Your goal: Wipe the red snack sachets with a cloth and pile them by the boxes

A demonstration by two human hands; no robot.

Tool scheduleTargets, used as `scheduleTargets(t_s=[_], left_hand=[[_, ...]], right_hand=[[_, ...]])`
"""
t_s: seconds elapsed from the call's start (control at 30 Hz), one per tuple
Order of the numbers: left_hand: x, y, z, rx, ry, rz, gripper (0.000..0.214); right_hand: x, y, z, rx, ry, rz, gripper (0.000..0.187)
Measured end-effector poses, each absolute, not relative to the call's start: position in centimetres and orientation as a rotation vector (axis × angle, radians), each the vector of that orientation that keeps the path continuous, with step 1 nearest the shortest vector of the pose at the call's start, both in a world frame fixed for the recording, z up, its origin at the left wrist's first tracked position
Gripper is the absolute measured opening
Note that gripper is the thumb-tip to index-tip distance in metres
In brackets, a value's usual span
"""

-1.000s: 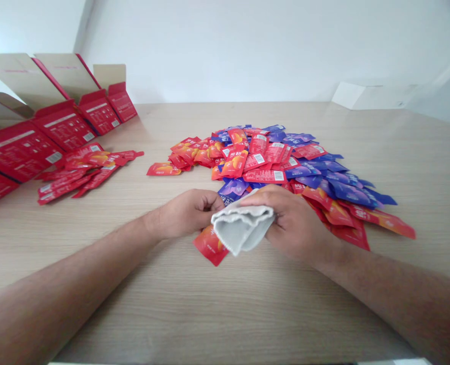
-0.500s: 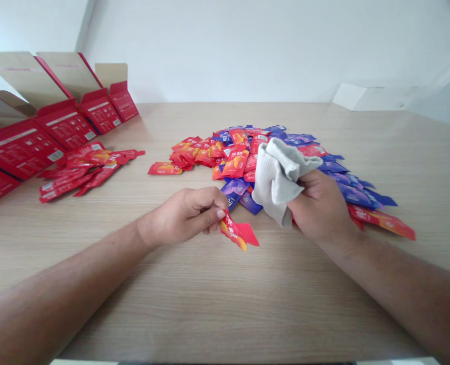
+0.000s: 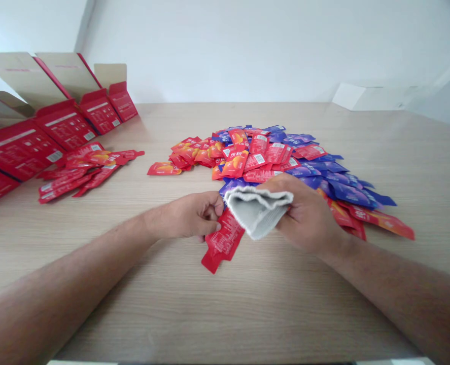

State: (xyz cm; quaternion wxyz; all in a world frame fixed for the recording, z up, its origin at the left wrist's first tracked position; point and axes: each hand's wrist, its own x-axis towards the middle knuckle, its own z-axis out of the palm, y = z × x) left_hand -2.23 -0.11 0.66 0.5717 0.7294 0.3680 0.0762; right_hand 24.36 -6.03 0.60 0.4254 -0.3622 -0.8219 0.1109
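Pinched in the fingers of my left hand (image 3: 188, 215) is a red sachet (image 3: 225, 235), its printed back turned up and its narrow spout end pointing toward me. My right hand (image 3: 308, 213) is closed around a folded greyish-white knitted cloth (image 3: 258, 210), which overlaps the sachet's upper right side. From here I cannot tell whether cloth and sachet touch. Just beyond both hands spreads a heap of red and purple sachets (image 3: 261, 159); my right hand hides part of its front.
At the left stands a row of open red cartons (image 3: 65, 124) with raised flaps. A smaller pile of red sachets (image 3: 76, 172) lies in front of them. A white object (image 3: 367, 97) stands by the wall at the back right of the wooden table (image 3: 164, 314).
The sachet in my left hand has turned from its fruit-printed front to its back. My right hand has brought the cloth left and down over it, uncovering more of the heap.
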Motion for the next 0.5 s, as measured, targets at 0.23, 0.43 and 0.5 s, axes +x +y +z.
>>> scheduleTargets(t_s=[0.23,0.43,0.5], left_hand=[[-1.5,0.6,0.8,1.702,0.972,-0.056,0.020],[-0.7,0.2,0.5,1.848,1.082,-0.058,0.014],[-0.4,0.1,0.4,1.868,1.104,-0.057,0.015]], right_hand=[[24.0,-6.5,0.3,-0.683,-2.358,0.017,0.027],[23.2,-6.4,-0.8,-0.799,-2.530,-0.027,0.024],[23.0,-6.4,-1.2,-0.775,-2.596,0.018,0.023]])
